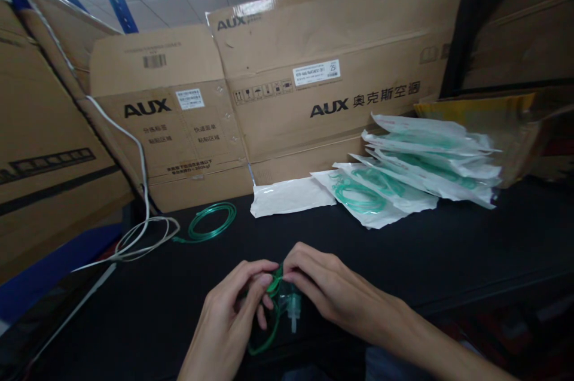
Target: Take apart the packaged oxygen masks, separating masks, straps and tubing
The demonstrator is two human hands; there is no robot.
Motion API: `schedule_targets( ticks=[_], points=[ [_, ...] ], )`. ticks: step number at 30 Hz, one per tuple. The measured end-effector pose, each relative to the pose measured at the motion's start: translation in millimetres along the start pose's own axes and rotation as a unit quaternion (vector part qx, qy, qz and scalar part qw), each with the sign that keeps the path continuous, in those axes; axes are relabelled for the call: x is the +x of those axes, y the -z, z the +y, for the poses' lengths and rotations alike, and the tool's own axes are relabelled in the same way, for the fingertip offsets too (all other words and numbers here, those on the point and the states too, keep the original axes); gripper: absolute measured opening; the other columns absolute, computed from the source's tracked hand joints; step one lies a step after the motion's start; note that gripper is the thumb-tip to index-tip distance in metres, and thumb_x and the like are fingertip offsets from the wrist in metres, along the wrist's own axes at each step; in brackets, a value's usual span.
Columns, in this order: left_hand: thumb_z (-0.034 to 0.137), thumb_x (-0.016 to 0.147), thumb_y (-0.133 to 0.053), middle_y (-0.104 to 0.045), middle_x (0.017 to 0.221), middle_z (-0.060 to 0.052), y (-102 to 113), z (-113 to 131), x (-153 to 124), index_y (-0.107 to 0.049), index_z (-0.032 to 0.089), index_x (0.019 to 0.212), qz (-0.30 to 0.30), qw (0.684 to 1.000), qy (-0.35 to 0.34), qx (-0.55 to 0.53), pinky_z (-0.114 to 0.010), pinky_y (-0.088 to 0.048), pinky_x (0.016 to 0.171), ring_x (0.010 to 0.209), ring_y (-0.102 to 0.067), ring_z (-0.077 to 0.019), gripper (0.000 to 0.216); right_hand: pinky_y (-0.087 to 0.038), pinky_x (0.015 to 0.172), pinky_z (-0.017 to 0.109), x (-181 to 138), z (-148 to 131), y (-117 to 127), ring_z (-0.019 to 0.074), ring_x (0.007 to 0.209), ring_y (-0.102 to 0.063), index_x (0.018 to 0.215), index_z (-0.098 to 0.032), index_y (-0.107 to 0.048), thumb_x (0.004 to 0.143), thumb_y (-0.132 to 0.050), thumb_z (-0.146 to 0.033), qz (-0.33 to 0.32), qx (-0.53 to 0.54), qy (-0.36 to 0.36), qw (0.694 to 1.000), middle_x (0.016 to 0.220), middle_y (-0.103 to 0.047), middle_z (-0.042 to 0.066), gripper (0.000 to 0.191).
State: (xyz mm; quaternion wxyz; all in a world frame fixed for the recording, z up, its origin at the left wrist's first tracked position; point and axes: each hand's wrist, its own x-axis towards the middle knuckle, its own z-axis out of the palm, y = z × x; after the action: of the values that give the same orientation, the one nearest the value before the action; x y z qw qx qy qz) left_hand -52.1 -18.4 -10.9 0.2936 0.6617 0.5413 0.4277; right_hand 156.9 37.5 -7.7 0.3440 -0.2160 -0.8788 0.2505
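Note:
My left hand (pixel 233 309) and my right hand (pixel 323 288) meet low over the black table (pixel 403 249), fingers pinched together on a small clear plastic part with green tubing (pixel 280 297). A loop of that green tube hangs down below my left fingers. Further back on the left lies a loose coil of green tubing (pixel 211 222), apart from both hands.
A stack of sealed pouches with green tubing (pixel 426 165) lies at the back right, and one flat white pouch (pixel 291 195) beside it. AUX cardboard boxes (pixel 314 88) wall the back and left. A white cable (pixel 143 213) trails down onto the table at left.

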Motion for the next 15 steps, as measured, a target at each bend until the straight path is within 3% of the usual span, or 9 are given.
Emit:
schedule_targets(
  ticks=[4, 8, 15],
  points=[
    [0.040, 0.095, -0.059, -0.066, 0.078, 0.000, 0.3, -2.5, 0.1, -0.068, 0.023, 0.118, -0.024, 1.000, 0.002, 0.002, -0.019, -0.049, 0.061, 0.069, -0.063, -0.0143, 0.030, -0.047, 0.078, 0.026, -0.1, -0.8, -0.4, 0.0141, 0.085, -0.059, 0.102, -0.020, -0.058, 0.106, -0.043, -0.023, -0.004, -0.025, 0.006, 1.000, 0.097, -0.058, 0.003, 0.016],
    [0.036, 0.091, -0.063, -0.067, 0.074, 0.002, -1.8, -4.2, 1.6, -0.068, 0.024, 0.120, -0.050, 0.999, 0.010, -0.004, -0.019, -0.047, 0.062, 0.067, -0.061, -0.0139, 0.031, -0.049, 0.076, 0.026, 0.2, -0.5, -1.5, 0.0151, 0.084, -0.060, 0.104, -0.018, -0.059, 0.106, -0.042, -0.022, -0.008, -0.070, 0.023, 0.997, 0.097, -0.059, 0.004, 0.018],
    [0.039, 0.090, -0.064, -0.062, 0.071, 0.003, -6.8, 1.1, 2.4, -0.068, 0.023, 0.111, -0.024, 0.996, -0.028, 0.079, -0.018, -0.042, 0.054, 0.059, -0.052, -0.0119, 0.027, -0.051, 0.074, 0.027, -1.9, 4.3, -8.5, 0.0174, 0.084, -0.060, 0.105, -0.013, -0.058, 0.106, -0.038, -0.018, 0.002, -0.159, 0.099, 0.982, 0.098, -0.060, 0.008, 0.020]
  ],
)
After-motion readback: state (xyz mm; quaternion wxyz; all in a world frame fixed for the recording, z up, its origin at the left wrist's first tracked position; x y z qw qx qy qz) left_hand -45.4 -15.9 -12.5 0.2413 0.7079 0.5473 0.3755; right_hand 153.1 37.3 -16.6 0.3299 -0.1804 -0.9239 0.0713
